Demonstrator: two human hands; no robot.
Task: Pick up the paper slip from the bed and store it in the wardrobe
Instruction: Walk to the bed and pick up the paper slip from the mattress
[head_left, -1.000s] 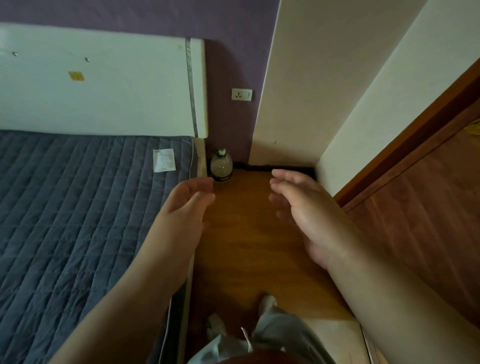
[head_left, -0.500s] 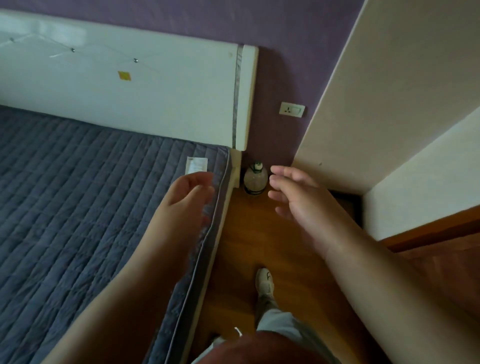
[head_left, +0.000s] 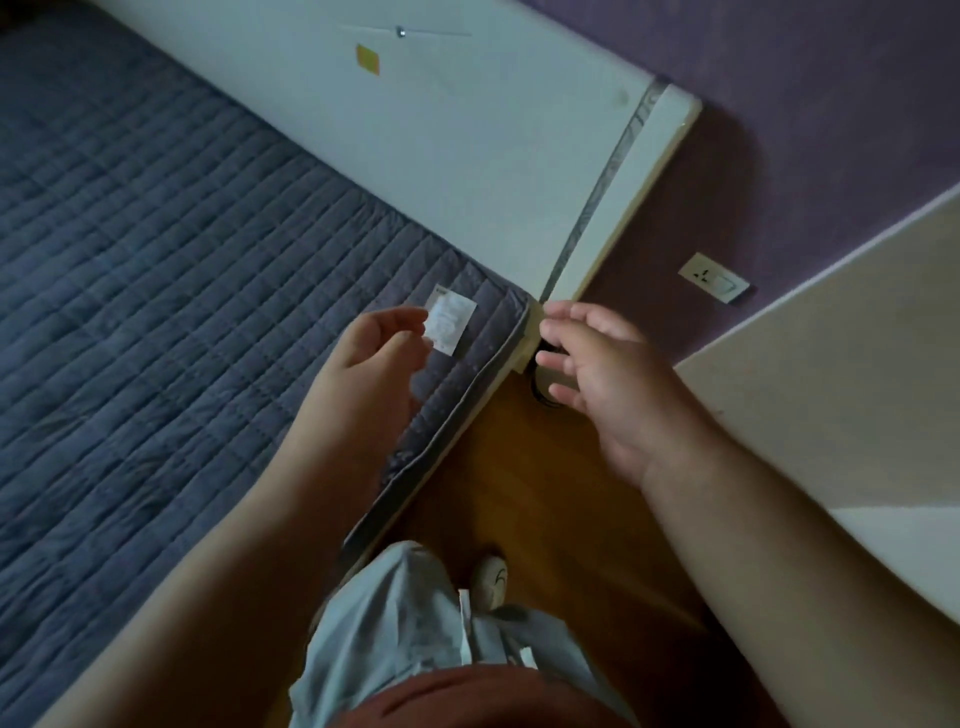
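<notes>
A small white paper slip (head_left: 450, 321) lies flat on the grey quilted bed (head_left: 171, 291), close to its corner by the headboard. My left hand (head_left: 374, 358) hovers just left of the slip, fingers curled but apart, fingertips nearly at its edge; I cannot tell if they touch it. My right hand (head_left: 602, 374) is held open over the floor beside the bed corner, fingers spread, holding nothing. The wardrobe's pale side panel (head_left: 841, 374) stands at the right.
A white headboard (head_left: 493, 140) runs along the purple wall (head_left: 810, 104), which carries a socket (head_left: 716, 278). A bottle is mostly hidden behind my right hand. Wooden floor (head_left: 524, 483) lies between bed and wardrobe. My leg and shoe (head_left: 491, 577) are below.
I have leaned in and the view has tilted. Both hands have come closer to the bed corner; my left hand now reaches the slip's edge and my right hand covers the bottle.
</notes>
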